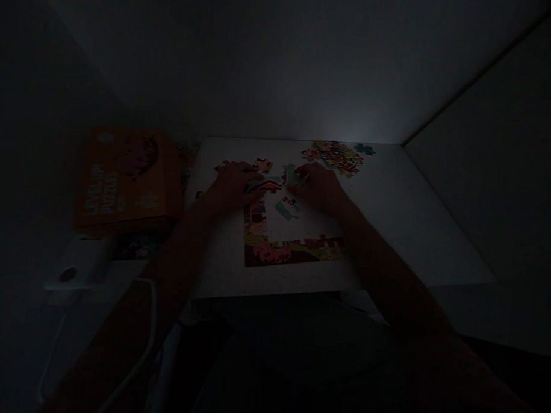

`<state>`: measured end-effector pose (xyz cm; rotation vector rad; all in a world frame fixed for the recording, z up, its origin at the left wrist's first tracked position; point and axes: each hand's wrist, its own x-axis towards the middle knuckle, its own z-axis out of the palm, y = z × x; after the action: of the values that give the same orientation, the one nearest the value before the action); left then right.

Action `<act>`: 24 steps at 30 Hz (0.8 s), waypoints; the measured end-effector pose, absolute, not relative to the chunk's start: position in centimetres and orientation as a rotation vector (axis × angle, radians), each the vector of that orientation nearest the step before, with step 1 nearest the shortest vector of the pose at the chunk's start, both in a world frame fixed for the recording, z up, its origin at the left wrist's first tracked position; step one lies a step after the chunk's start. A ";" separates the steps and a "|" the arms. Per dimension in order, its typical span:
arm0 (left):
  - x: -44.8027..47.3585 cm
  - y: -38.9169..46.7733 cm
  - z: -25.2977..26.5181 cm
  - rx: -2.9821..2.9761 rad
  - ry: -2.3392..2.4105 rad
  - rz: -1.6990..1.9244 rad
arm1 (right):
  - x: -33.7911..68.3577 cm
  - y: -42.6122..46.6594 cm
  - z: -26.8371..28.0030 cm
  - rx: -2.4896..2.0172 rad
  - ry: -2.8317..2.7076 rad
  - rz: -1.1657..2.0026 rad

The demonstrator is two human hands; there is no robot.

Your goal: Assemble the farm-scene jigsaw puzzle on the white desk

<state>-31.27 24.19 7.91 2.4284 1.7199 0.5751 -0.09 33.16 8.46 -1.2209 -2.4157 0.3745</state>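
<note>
My left hand (231, 190) lies at the upper left corner of a partly joined jigsaw puzzle (271, 254). Its thumb and fingers are round the joined puzzle pieces (271, 183) there, holding them against the table. A pale green puzzle piece (291, 173) is pinched in my right hand (321, 187), close to the right end of those joined pieces; whether it touches them I cannot tell. Below it, a loose green piece with a red part (287, 209) lies inside the puzzle's frame. The picture is very dark, and my fingers hide part of the corner.
A heap of loose puzzle pieces (335, 156) lies at the back right, with a dark teal piece (365, 149) beside it. More pieces (262, 165) lie behind my left hand. An orange puzzle box (122, 183) stands left of the white table (405, 235). Walls rise behind.
</note>
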 end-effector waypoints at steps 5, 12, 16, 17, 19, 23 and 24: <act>-31.2 24.2 8.0 2.420 1.720 0.551 | 0.5 33.6 8.6 -1.150 -2.380 0.548; -31.2 24.1 7.9 2.422 1.721 0.563 | 1.0 33.6 9.6 -0.911 -2.544 0.616; -31.3 24.2 7.7 2.430 1.711 0.579 | 1.5 34.2 9.2 -0.809 -2.657 0.503; -31.3 24.2 7.7 2.432 1.709 0.576 | 1.7 34.5 9.0 -0.795 -2.660 0.483; -31.3 24.3 7.7 2.437 1.700 0.567 | 2.2 35.1 8.5 -0.743 -2.653 0.463; -31.2 24.3 7.7 2.436 1.717 0.571 | 2.7 35.9 7.9 -0.631 -2.643 0.450; -31.2 24.3 7.7 2.434 1.725 0.572 | 2.8 36.0 7.9 -0.626 -2.646 0.442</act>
<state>-31.23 24.26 7.68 2.4344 1.7248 0.5715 2.75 35.95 7.89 -0.6257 -2.6460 0.4423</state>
